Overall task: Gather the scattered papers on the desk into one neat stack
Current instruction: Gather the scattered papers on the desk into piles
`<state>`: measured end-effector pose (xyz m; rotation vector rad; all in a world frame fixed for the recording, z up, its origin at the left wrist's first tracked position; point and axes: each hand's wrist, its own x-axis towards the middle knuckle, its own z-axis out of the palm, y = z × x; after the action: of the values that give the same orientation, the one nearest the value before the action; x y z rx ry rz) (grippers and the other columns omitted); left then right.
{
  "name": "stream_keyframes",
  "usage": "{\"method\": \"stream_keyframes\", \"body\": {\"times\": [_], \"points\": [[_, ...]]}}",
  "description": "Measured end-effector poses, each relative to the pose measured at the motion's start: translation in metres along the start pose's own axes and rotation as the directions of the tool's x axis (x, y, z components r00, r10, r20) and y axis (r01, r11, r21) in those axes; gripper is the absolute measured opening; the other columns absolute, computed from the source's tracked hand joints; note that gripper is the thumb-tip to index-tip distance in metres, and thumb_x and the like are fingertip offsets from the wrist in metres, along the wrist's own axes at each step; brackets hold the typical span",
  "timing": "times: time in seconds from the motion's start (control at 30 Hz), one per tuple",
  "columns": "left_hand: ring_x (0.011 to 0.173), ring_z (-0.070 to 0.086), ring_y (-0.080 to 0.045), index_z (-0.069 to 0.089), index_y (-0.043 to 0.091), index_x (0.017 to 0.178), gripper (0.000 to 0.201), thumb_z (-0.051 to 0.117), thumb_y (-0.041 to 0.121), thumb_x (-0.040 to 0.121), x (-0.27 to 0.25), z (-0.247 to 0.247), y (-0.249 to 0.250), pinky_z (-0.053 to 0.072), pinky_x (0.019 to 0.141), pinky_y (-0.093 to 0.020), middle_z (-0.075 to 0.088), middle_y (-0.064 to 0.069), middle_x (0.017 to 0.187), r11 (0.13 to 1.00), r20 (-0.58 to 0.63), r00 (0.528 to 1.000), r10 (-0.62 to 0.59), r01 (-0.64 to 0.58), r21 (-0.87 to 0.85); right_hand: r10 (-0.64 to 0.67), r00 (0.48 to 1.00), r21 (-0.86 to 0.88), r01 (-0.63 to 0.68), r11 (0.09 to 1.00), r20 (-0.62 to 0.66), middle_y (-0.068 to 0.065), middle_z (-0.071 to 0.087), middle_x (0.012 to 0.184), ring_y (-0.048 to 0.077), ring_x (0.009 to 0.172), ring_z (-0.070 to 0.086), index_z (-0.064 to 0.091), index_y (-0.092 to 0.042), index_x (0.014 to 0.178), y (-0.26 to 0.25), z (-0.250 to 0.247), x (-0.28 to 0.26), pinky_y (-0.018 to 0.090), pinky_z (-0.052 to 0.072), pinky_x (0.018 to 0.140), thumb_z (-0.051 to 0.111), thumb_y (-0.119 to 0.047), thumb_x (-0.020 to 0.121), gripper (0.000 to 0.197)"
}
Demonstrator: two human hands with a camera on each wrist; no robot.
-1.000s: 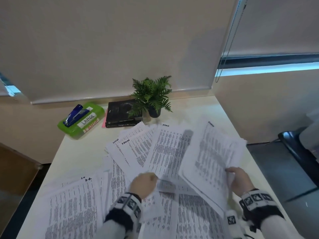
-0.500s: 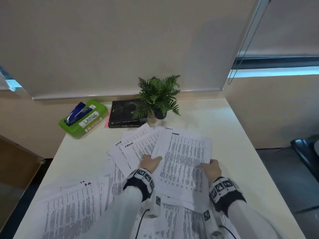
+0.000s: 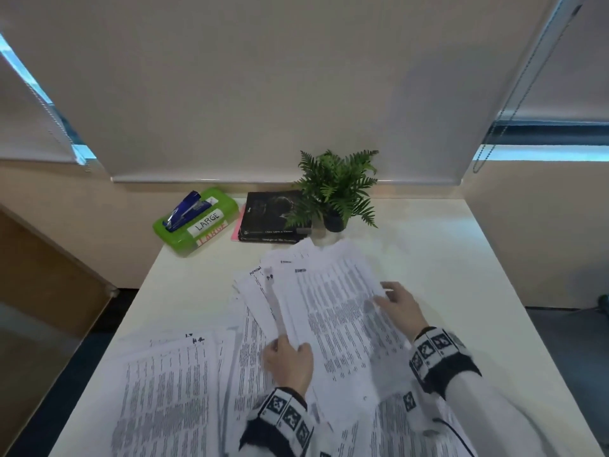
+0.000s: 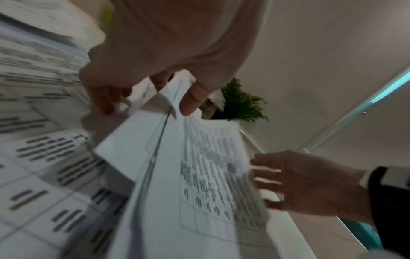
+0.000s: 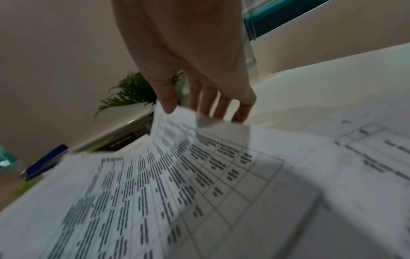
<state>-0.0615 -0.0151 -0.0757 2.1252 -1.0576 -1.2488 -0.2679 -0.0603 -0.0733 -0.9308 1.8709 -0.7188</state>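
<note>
Printed sheets lie scattered over the white desk [image 3: 445, 258]. A sheaf of papers [image 3: 336, 311] sits in the middle, its edges uneven and fanned at the far left [image 3: 253, 291]. My left hand [image 3: 290, 354] pinches the sheaf's near left edge, thumb on top, as the left wrist view shows [image 4: 155, 82]. My right hand [image 3: 395, 301] holds the right edge, which curls up between thumb and fingers [image 5: 193, 105]. More loose sheets [image 3: 164, 390] cover the near left, and others lie under my wrists [image 3: 395, 430].
At the back stand a green box [image 3: 211, 232] with a blue stapler [image 3: 184, 209] on top, two black books [image 3: 270, 216] and a small potted fern [image 3: 336, 189]. The desk ends at the right above dark floor. A wooden panel stands to the left.
The bundle my right hand held up at the right came down onto the fanned sheets in the middle. My left hand then slid back to the near left edge, and the right moved up the right edge.
</note>
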Motion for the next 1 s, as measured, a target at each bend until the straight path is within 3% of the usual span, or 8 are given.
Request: {"method": "stream_keyframes", "body": {"times": [0.1,0.27,0.43,0.57,0.73,0.8,0.87,1.0], "points": [[0.136,0.025,-0.033,0.034,0.006,0.142,0.054,0.049,0.014,0.091,0.009,-0.006,0.003,0.033,0.109,-0.045,0.019,-0.012,0.149,0.993,0.016,0.994,-0.109,0.109,-0.032,-0.003,0.999,-0.234,0.015,0.972,0.05,0.012,0.042,0.141,0.029,0.127,0.043,0.035,-0.012,0.142,0.006,0.018,0.002,0.045,0.039,0.104,0.053,-0.032,0.09,0.058],[0.137,0.025,-0.034,0.029,0.009,0.145,0.06,0.051,0.019,0.09,0.024,-0.007,0.008,0.028,0.11,-0.046,0.029,-0.015,0.148,0.99,-0.003,0.991,-0.136,0.136,-0.046,0.037,0.998,-0.351,-0.051,0.935,-0.047,0.015,0.049,0.132,0.031,0.121,0.048,0.047,-0.015,0.135,0.026,0.033,0.004,0.048,0.041,0.102,0.058,-0.037,0.08,0.061],[0.107,0.053,-0.026,0.035,0.008,0.131,0.054,0.061,0.013,0.084,0.033,-0.002,0.006,0.045,0.094,-0.039,0.053,-0.01,0.119,0.94,0.073,0.976,-0.204,0.216,-0.264,0.165,0.985,-0.244,-0.17,0.955,-0.038,0.013,0.054,0.119,0.032,0.112,0.05,0.057,-0.015,0.118,0.041,0.025,0.013,0.044,0.042,0.1,0.065,-0.04,0.07,0.055],[0.091,0.062,-0.013,0.037,0.012,0.138,0.047,0.049,0.009,0.092,0.025,0.011,0.011,0.056,0.074,-0.019,0.055,-0.007,0.131,0.986,0.091,0.996,0.027,-0.012,-0.165,0.183,0.983,-0.046,-0.184,0.982,-0.029,0.01,0.053,0.105,0.027,0.092,0.055,0.048,-0.008,0.104,0.044,0.019,0.014,0.038,0.048,0.086,0.064,-0.015,0.078,0.031],[0.108,0.056,-0.024,0.04,0.012,0.14,0.046,0.047,0.018,0.095,0.022,0.003,0.012,0.053,0.087,-0.035,0.046,-0.01,0.133,0.987,-0.04,0.995,0.096,-0.101,-0.122,0.025,0.99,0.033,-0.021,0.999,-0.138,0.012,0.054,0.105,0.02,0.072,0.053,0.05,-0.01,0.115,0.021,0.02,0.006,0.027,0.041,0.058,0.048,0.002,0.087,0.031],[0.127,0.038,-0.027,0.04,0.011,0.141,0.05,0.05,0.024,0.094,0.027,-0.004,0.007,0.041,0.101,-0.042,0.03,-0.011,0.143,0.992,-0.133,0.991,-0.03,0.013,-0.127,-0.05,0.994,-0.001,0.05,0.999,-0.101,0.013,0.057,0.109,0.022,0.084,0.056,0.054,-0.01,0.119,0.007,0.026,0.008,0.029,0.046,0.066,0.049,-0.001,0.088,0.033],[0.131,0.03,-0.03,0.044,0.01,0.137,0.047,0.051,0.024,0.092,0.032,-0.011,0.007,0.035,0.104,-0.043,0.022,-0.011,0.146,0.976,-0.144,0.979,-0.145,0.117,-0.183,-0.061,0.998,-0.111,0.058,0.992,-0.025,0.014,0.055,0.124,0.027,0.109,0.053,0.052,-0.011,0.127,-0.003,0.036,0.01,0.039,0.047,0.09,0.053,-0.01,0.088,0.039],[0.104,0.05,-0.028,0.042,0.005,0.131,0.045,0.053,0.003,0.087,0.049,-0.017,0.014,0.047,0.085,-0.033,0.031,-0.018,0.142,0.889,-0.071,0.977,-0.202,0.152,-0.431,-0.027,0.998,-0.364,0.044,0.93,0.053,0.013,0.038,0.142,0.033,0.131,0.035,0.033,-0.014,0.144,-0.004,0.05,0.012,0.045,0.034,0.106,0.056,-0.031,0.089,0.062]]}}
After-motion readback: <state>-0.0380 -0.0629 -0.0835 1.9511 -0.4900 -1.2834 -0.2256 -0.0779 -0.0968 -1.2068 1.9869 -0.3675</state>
